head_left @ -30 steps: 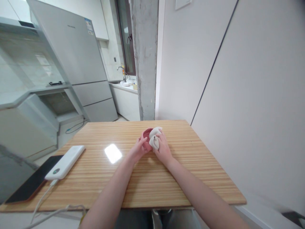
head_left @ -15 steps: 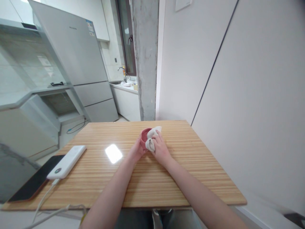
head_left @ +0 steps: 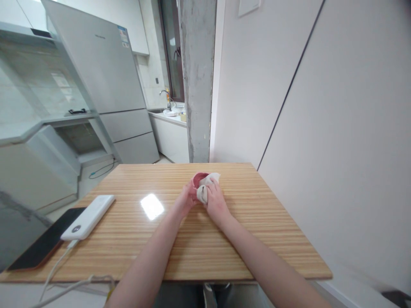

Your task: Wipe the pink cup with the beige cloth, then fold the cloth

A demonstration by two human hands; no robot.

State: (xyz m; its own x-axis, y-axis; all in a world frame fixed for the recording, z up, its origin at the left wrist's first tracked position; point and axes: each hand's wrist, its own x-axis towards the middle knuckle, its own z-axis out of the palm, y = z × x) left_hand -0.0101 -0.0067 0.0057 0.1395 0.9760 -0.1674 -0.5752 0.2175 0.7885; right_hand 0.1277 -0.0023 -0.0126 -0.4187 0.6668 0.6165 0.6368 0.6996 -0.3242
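A: Entry one, the left hand (head_left: 186,199)?
B: Partly closed, fingers bent round the side of one cup (head_left: 197,180), pink, inner wall partly visible. The fingers' far ends are hidden.
A: Entry two, the right hand (head_left: 218,203)?
B: Closed loosely on one cloth (head_left: 202,193), off-white, bunched, one corner standing out past the fingertips. The cloth covers the cup's side nearest the right hand; how deep it reaches inside cannot be told.
A: Place of the cup?
B: Between the two hands, against the left palm side, above the table (head_left: 257,231), wood-grained. Whether its base touches the surface cannot be told.
A: Items to the left of the left hand?
B: Near it, one light patch (head_left: 152,206) on the tabletop. Farther out, one power bank (head_left: 91,216), white, with a cable (head_left: 58,267) at its near end; beside and partly under it, one slab (head_left: 38,246), black.
A: Items beyond the hands?
B: One pillar (head_left: 199,85), grey, straight ahead; left of that, one tap (head_left: 167,97) and one fridge (head_left: 96,77), silver. Right of the right hand, well apart: one wall (head_left: 305,128), pale, dark seam.
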